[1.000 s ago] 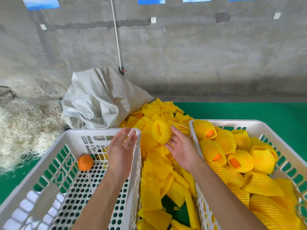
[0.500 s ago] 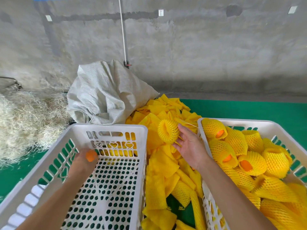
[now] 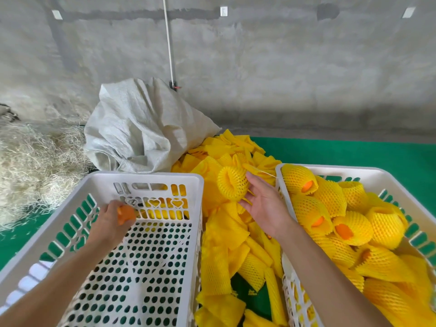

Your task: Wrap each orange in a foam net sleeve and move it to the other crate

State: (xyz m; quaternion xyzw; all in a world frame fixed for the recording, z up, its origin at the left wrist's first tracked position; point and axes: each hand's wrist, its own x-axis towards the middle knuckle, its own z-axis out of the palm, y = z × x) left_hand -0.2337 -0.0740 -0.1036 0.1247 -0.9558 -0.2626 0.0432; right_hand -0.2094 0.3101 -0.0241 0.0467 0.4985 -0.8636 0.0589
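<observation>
Left hand (image 3: 111, 224) curled round orange (image 3: 126, 215); right hand (image 3: 264, 204) loosely holds open sleeve (image 3: 232, 186); loose hold may let sleeve slip during insertion.

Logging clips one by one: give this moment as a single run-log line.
left hand grips orange in left crate | right hand holds open foam sleeve | right crate: wrapped oranges

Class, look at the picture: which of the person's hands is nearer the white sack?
Left. The left hand grips the orange in the left crate, just below the sack; the right hand sits farther right, holding a sleeve.
</observation>
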